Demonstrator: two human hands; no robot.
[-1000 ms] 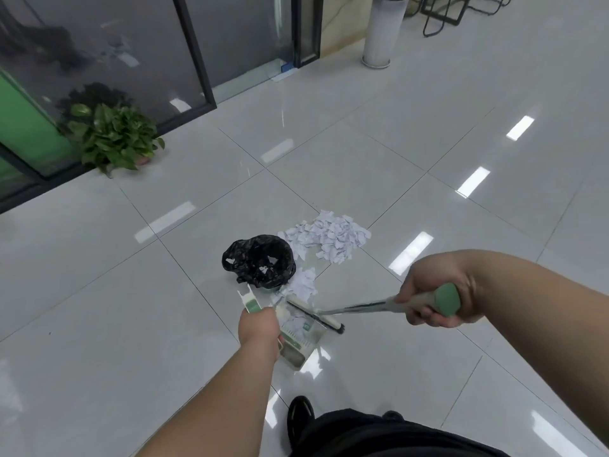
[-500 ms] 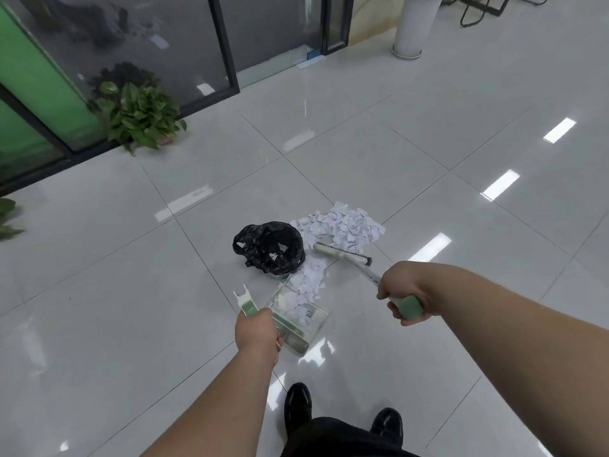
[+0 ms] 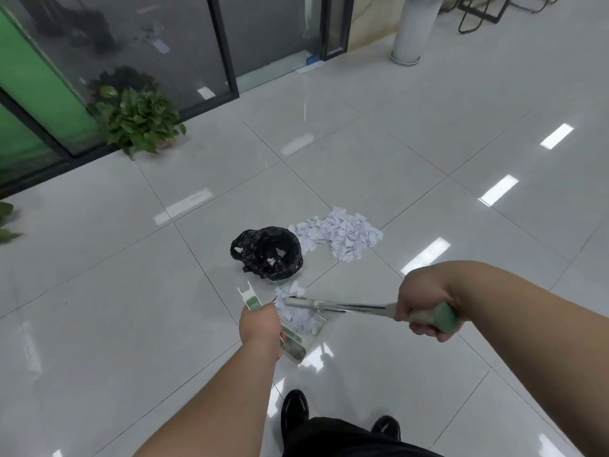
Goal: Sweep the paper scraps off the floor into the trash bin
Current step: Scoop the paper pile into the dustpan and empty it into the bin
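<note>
While our left hand (image 3: 260, 324) is wrapped round the green handle of the clear dustpan (image 3: 295, 349), our right hand (image 3: 420, 301) is clenched on the green grip of the broom (image 3: 356, 306). The broom's head lies across the pan's mouth. The pan sits on the tiled floor (image 3: 362, 166), just in front of the trash bin (image 3: 268, 252), which is lined with a black bag. A small load of paper scraps lies inside the pan and a few are at its lip. The main heap of paper scraps (image 3: 339, 234) lies on the floor beyond the bin, to its right and touching its side. We judge the job well short of done.

The scraps are thin and light, so we expect trouble from any quick move. A sharp flick of the bristles could send pieces over or past the pan's lip. Lifting the pan fast, or tilting it forward, could let them flutter back to the floor. The bin's opening looks narrow and its bag is slumped and crumpled, so a careless tip could spill scraps beside it. The bin also looks light, and a knock from pan or broom might shift or topple it.

We can read no brand, label or writing on the pan, broom or bag. The pan shows only a green band, too small to make out.
</note>
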